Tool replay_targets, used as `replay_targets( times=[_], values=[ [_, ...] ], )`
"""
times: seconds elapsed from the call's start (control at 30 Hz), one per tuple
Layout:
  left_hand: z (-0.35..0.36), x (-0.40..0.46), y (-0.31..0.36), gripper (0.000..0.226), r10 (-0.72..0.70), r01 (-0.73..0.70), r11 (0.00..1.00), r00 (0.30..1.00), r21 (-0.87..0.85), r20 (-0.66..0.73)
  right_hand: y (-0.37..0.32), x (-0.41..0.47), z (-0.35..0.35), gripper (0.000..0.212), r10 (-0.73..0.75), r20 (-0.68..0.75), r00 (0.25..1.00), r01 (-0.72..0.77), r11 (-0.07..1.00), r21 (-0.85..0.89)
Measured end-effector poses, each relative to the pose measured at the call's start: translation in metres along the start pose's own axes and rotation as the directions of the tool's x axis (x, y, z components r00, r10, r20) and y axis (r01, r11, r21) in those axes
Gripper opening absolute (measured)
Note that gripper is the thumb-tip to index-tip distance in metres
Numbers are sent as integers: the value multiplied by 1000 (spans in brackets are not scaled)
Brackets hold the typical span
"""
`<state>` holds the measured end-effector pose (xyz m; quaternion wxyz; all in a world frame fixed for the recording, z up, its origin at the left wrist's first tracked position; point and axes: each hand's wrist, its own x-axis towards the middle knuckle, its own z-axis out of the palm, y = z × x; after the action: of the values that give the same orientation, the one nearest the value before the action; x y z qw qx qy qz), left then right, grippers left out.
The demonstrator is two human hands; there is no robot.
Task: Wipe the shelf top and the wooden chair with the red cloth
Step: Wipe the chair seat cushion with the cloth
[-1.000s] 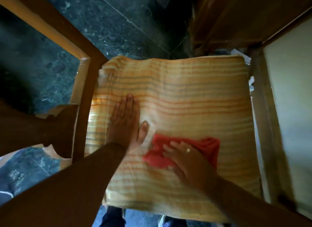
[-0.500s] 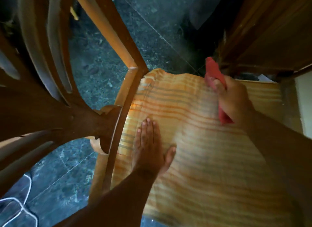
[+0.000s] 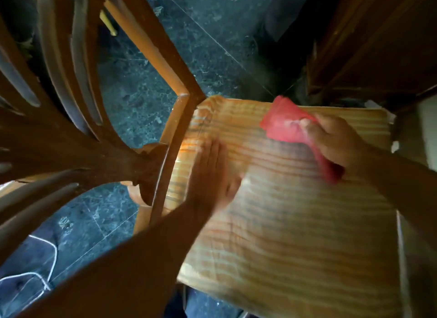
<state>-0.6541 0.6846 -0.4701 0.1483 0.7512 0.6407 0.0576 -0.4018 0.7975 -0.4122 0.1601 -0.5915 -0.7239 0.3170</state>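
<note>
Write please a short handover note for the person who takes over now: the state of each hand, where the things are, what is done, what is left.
Right hand: closed on the red cloth, at the far part of the striped seat cushion.
Left hand: open, flat on the cushion near the wooden chair frame; blurred.
Done: cannot tell from this view.
Left: likely the chair's wooden frame and back; the shelf top is not clearly in view, so check it.

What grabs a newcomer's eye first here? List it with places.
The red cloth, bunched in the right hand near the far edge of the orange striped seat cushion. The left hand lies flat at the cushion's left side, beside the wooden chair back's curved slats.
</note>
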Motion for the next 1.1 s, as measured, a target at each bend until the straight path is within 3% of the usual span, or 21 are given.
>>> replay_targets(
  times=[0.07,0.2,0.27,0.33,0.37,0.4,0.47,0.53,0.57,0.67,0.7,0.77,0.83,0.9,0.97,1.03,1.1],
  values=[
    [-18,67,-8,71,95,-95,995,995,26,-32,15,-8,-16,34,60,-166,984,-53,997,48],
    [-19,159,-18,64,172,-212,964,958,161,231,17,-6,26,48,60,15,998,-58,992,-112],
    [-9,163,-26,61,177,-236,947,950,220,257,-5,-8,66,45,25,18,1000,-20,971,-236],
    [-3,162,-31,60,232,-278,941,945,192,229,-33,-40,105,38,-138,-4,990,133,961,-242],
    [-4,163,-32,59,251,-290,942,943,169,220,-43,-72,128,34,-275,36,961,276,935,-223],
    [-5,164,-33,59,256,-292,944,942,153,217,-53,-114,149,29,-397,171,902,426,884,-195],
    [-7,165,-32,59,258,-301,941,934,155,246,-62,-198,172,33,-430,488,760,579,789,-207],
    [-6,163,-31,59,247,-297,939,933,174,262,-52,-245,177,54,-344,543,766,484,864,-135],
    [-6,163,-32,60,236,-290,939,934,183,267,-49,-252,173,53,-323,507,799,420,903,-87],
    [-21,158,-25,65,180,-271,921,933,280,311,-57,-252,142,45,-72,430,900,-29,974,223],
    [-32,153,-21,68,164,-296,885,921,360,354,-65,-250,130,43,88,421,903,-241,915,325],
    [-61,140,-9,74,146,-383,804,869,455,473,-83,-247,96,36,306,452,838,-540,585,605],
    [-105,128,10,75,123,-392,825,828,408,547,-103,-248,50,33,445,445,777,-591,273,759],
    [-160,130,31,75,93,-341,858,838,384,538,-128,-248,4,31,594,415,690,-557,70,827],
    [-230,134,50,77,79,-302,857,878,418,472,-155,-250,-38,36,667,380,641,-477,-42,878],
    [-307,133,64,74,88,-252,885,917,392,390,-184,-248,-74,38,667,365,650,-427,-76,901],
    [-379,123,72,71,200,-287,915,934,285,296,-210,-247,-101,39,628,368,686,-395,-104,913]
  ],
)
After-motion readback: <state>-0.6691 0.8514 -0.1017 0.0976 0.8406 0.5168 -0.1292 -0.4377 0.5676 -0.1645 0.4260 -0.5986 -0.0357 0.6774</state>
